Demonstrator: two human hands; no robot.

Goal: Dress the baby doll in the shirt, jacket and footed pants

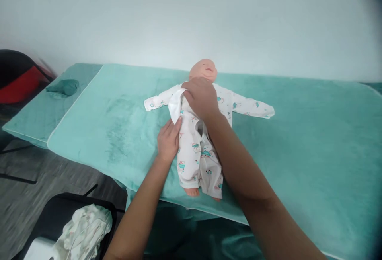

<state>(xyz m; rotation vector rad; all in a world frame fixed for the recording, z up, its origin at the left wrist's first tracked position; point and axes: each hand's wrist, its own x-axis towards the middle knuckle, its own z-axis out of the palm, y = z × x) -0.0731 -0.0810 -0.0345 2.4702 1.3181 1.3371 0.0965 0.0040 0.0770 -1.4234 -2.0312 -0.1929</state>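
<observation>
A baby doll [203,69] lies face up on the green-covered table, dressed in a white printed baby shirt [252,108] and matching baby pants [188,152]. The shirt's sleeves are spread out to both sides. Over the doll's chest, my right hand [203,97] is closed on the front flap of the shirt near the collar; the flap is folded back, its plain white inner side showing. My left hand [168,139] is at the doll's side on the left, fingers closed at the shirt's lower edge; some of its fingertips are hidden. Bare feet stick out of the pant legs.
The green table cover [310,148] reaches to the white wall behind, with a face hole [63,87] at its left end. A black chair [47,216] at the lower left bears crumpled printed cloth [86,228] and a white object [40,250]. Another chair [18,81] is farther left.
</observation>
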